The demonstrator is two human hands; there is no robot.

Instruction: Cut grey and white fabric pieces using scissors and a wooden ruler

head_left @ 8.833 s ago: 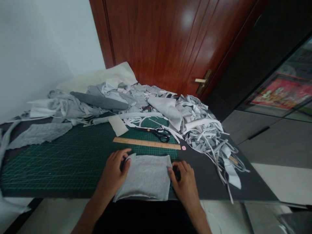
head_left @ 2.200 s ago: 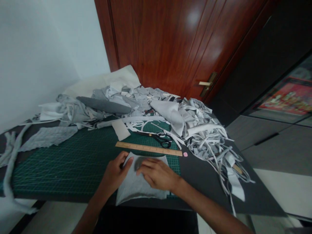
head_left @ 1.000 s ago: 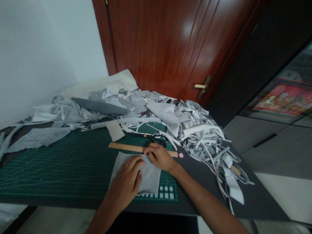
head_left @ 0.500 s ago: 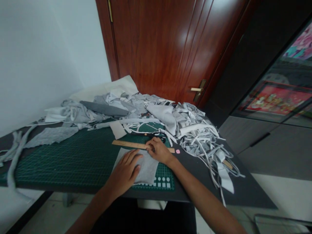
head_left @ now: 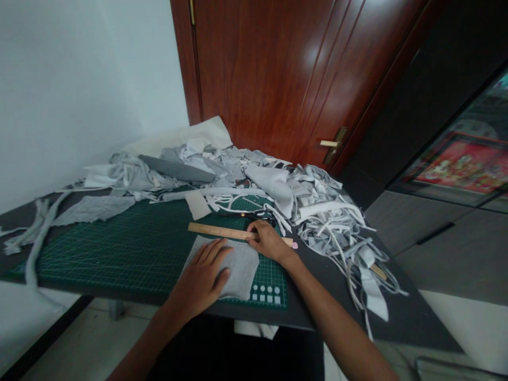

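Observation:
My left hand (head_left: 202,278) lies flat, fingers spread, on a square grey cloth piece (head_left: 241,267) that rests on the green cutting mat (head_left: 119,248). My right hand (head_left: 270,241) reaches past the cloth's far edge and closes its fingers on the wooden ruler (head_left: 216,230) near its right end. Black scissors (head_left: 254,215) lie just beyond the ruler. A small pink chalk (head_left: 295,245) sits at the ruler's right tip.
A heap of grey and white fabric scraps and strips (head_left: 317,206) covers the back and right of the dark table (head_left: 397,312). A flat grey piece (head_left: 93,209) lies at the left. A wooden door (head_left: 286,74) stands behind; the near table edge is close.
The cloth was slid further onto the mat. My right hand left the cloth and went up to the ruler, and my left hand now lies flat on the cloth.

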